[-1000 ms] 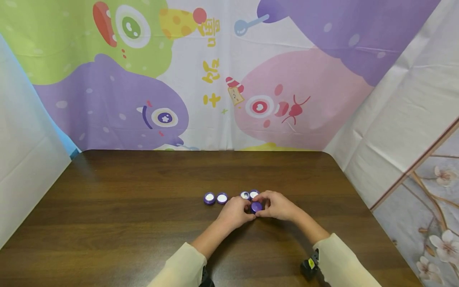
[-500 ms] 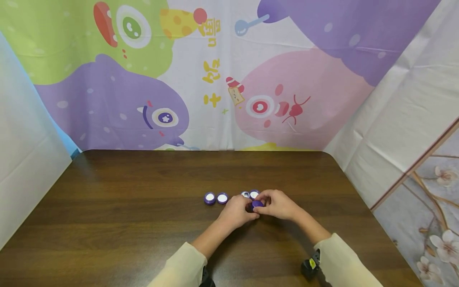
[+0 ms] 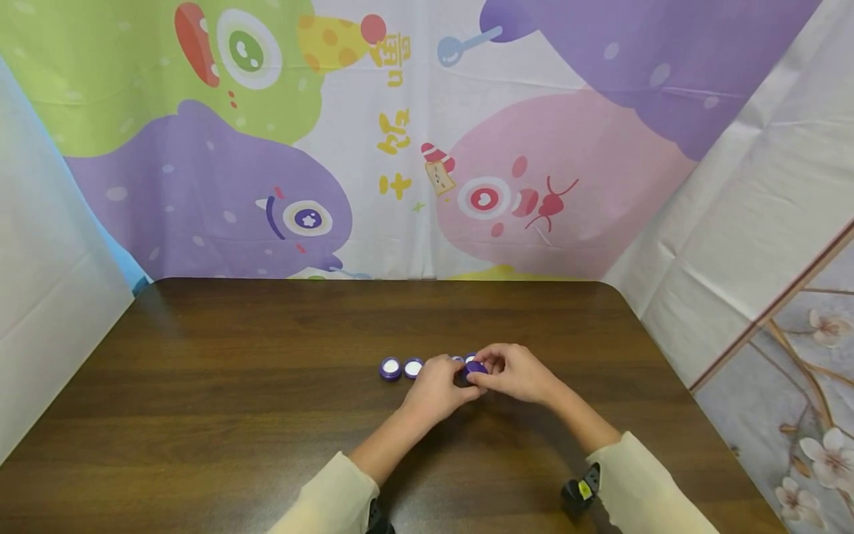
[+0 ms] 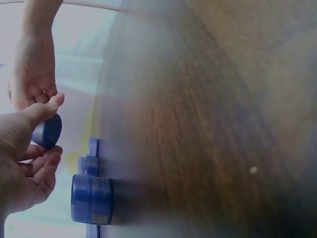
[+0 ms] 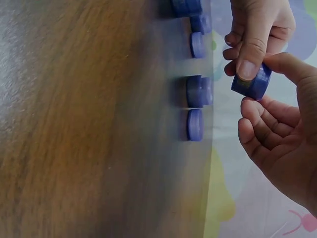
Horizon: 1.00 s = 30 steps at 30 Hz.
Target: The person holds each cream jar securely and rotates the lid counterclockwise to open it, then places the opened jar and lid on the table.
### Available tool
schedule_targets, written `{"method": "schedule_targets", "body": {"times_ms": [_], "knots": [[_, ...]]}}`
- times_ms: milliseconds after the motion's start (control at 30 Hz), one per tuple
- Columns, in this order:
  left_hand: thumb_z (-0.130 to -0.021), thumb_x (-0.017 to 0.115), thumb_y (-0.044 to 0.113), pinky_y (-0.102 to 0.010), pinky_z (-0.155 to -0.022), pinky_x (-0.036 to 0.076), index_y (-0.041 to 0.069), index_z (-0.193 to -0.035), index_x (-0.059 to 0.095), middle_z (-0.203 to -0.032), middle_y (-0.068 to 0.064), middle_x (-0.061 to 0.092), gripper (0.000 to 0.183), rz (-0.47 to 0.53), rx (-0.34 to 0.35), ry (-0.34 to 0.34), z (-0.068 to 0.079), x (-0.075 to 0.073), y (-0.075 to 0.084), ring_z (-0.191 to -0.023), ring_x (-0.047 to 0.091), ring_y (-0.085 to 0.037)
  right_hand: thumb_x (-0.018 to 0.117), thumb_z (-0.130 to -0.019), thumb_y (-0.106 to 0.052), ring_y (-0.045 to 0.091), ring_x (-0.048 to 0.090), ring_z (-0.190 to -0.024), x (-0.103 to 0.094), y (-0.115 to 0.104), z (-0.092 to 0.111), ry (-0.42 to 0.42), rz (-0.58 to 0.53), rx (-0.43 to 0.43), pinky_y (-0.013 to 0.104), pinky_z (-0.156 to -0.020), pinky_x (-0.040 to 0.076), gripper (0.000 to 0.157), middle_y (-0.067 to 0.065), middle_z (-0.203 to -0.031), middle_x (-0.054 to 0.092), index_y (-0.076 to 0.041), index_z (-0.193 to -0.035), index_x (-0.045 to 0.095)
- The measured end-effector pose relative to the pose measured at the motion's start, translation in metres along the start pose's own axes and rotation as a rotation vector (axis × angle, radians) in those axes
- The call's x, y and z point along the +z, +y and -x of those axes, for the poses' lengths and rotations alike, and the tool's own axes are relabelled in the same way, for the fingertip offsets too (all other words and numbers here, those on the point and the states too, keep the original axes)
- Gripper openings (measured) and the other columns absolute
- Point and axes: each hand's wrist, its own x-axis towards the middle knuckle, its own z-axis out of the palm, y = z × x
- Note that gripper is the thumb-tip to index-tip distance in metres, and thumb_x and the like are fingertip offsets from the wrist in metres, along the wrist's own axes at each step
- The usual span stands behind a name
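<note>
Above the counter [image 3: 233, 386], the left hand [image 3: 437, 389] and right hand [image 3: 523, 373] are pinching a purple jar [image 5: 258, 88], now tilting differently from a second ago, so they are probably opening or closing it.

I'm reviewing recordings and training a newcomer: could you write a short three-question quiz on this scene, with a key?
1. Which hand or hands touch the held jar?
2. What covers the cloth behind the table: A stripes, B cartoon figures, C nothing?
3. True or false: the held jar is standing on the table.

Key: 1. Both, left hand and right hand. 2. B. 3. False.
</note>
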Motion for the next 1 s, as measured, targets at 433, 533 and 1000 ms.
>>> {"method": "schedule_targets", "body": {"times_ms": [433, 533, 1000], "knots": [[-0.078, 0.073, 0.033, -0.026, -0.070, 0.045, 0.003, -0.102, 0.070, -0.088, -0.006, 0.065, 0.039, 0.031, 0.054, 0.054, 0.009, -0.011, -0.001, -0.080, 0.054, -0.016, 0.070, -0.084, -0.030, 0.007, 0.046, -0.067, -0.004, -0.014, 0.004, 0.004, 0.096, -0.202, 0.019, -0.056, 0.040, 0.022, -0.004, -0.077, 0.052, -0.016, -0.100, 0.066], [-0.078, 0.073, 0.033, -0.025, -0.070, 0.046, 0.002, -0.105, 0.069, -0.092, -0.007, 0.066, 0.042, 0.049, 0.049, 0.054, 0.011, -0.015, 0.000, -0.081, 0.055, -0.016, 0.069, -0.084, -0.030, 0.006, 0.047, -0.067, -0.006, -0.017, 0.005, 0.002, 0.092, -0.227, 0.019, -0.057, 0.041, 0.022, -0.004, -0.077, 0.052, -0.016, -0.100, 0.066], [-0.077, 0.076, 0.031, -0.016, -0.061, 0.044, 0.003, -0.106, 0.070, -0.092, -0.006, 0.066, 0.041, 0.173, 0.046, 0.027, 0.015, -0.027, 0.001, -0.074, 0.054, -0.012, 0.071, -0.083, -0.023, 0.006, 0.052, -0.076, -0.015, -0.029, 0.011, -0.020, 0.061, -0.250, 0.021, -0.068, 0.050, 0.034, 0.000, -0.087, 0.058, -0.007, -0.112, 0.064]]}}
